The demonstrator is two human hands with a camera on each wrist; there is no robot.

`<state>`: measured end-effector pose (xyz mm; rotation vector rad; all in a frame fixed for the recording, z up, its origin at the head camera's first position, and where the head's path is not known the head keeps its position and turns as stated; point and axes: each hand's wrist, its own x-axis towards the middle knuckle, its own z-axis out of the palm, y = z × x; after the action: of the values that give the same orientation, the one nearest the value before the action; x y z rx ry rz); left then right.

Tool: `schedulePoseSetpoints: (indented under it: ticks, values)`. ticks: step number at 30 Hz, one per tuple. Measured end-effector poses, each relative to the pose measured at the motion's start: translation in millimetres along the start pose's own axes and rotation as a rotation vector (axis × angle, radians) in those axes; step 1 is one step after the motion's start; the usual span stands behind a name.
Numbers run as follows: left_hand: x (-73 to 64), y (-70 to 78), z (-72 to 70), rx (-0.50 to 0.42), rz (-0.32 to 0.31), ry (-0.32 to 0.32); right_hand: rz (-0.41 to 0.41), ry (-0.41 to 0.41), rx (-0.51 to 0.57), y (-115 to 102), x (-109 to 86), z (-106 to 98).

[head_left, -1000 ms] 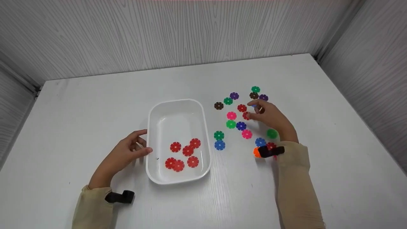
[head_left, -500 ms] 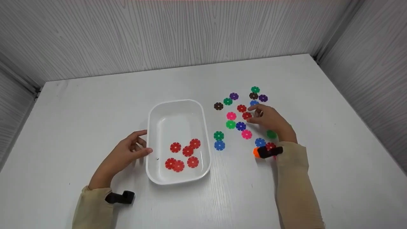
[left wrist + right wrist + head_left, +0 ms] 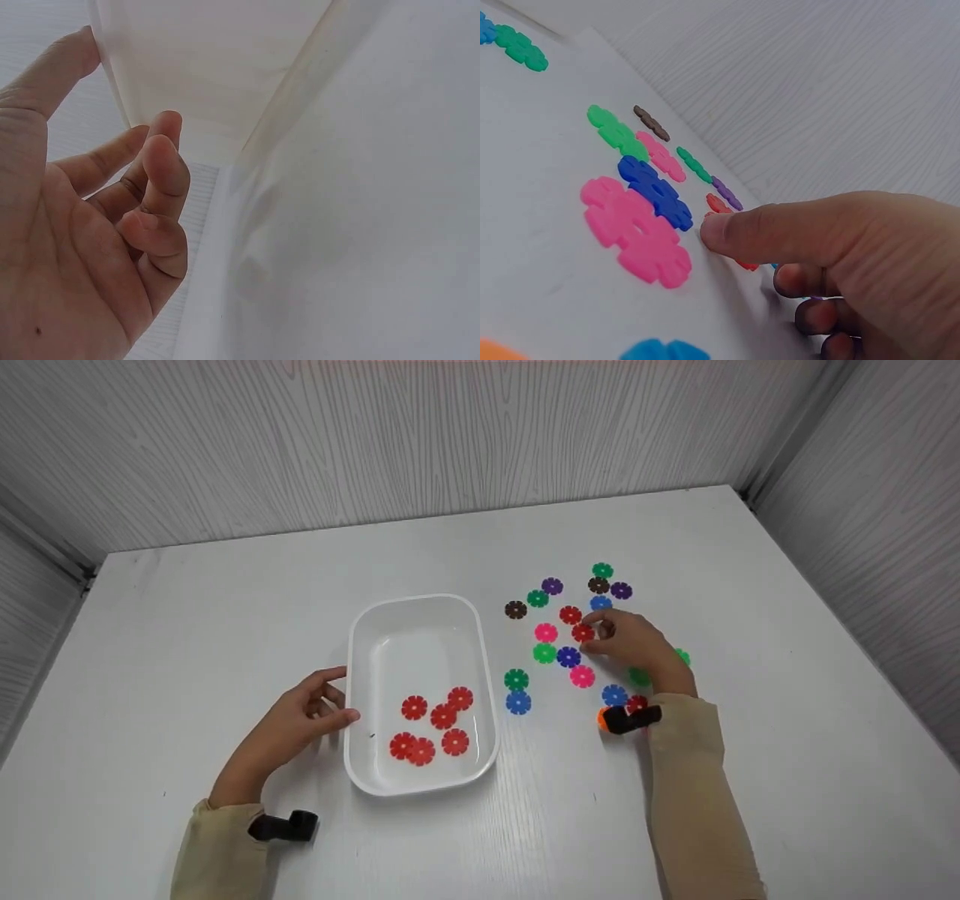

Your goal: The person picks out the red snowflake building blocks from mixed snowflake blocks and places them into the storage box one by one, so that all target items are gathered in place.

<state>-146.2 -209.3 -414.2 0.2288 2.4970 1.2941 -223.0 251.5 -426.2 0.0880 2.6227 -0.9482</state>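
Note:
A white plastic tray (image 3: 421,793) stands mid-table with several red notched building discs (image 3: 454,742) inside. My left hand (image 3: 296,718) is at its left side, thumb tip on the rim and index finger touching the outer wall. The left wrist view shows the other fingers loosely bent beside the tray wall (image 3: 202,75). Over the loose discs, my right hand (image 3: 634,641) has thumb and index finger apart on either side of a red disc (image 3: 582,633) lying flat. In the right wrist view, the thumb (image 3: 727,232) partly covers the red discs; whether it touches one I cannot tell.
Discs of many colours lie right of the tray: a second red (image 3: 570,615), pink (image 3: 582,676), dark blue (image 3: 568,657), bright green (image 3: 544,652), brown (image 3: 515,610). An orange disc (image 3: 603,718) is partly under the right wrist camera (image 3: 631,718). Panels stand behind the table.
My right hand has shifted slightly toward me, its thumb moving off the red disc to that disc's near edge. The left hand, tray and discs have stayed put.

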Motion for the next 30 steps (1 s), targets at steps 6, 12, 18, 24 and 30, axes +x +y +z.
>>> schedulePoseSetpoints:
  ticks: [6,12,18,24,30]
  values:
    - [0.1,-0.7,0.2,-0.008,0.0,-0.004,-0.003,0.026,-0.02,1.7,2.1,2.3]
    - [0.8,-1.0,0.7,-0.009,0.012,0.003,-0.015,0.043,-0.079,-1.2,1.0,1.3]
    - [1.5,0.0,0.6,0.013,0.003,0.011,-0.002,0.048,-0.103,-4.6,0.4,0.5]
    - [1.0,0.8,0.5,0.014,-0.008,0.008,0.013,0.051,-0.118,-6.9,0.2,1.1]
    - [0.7,0.0,0.6,0.02,-0.008,0.006,0.006,0.049,-0.134,-8.0,0.5,2.5]
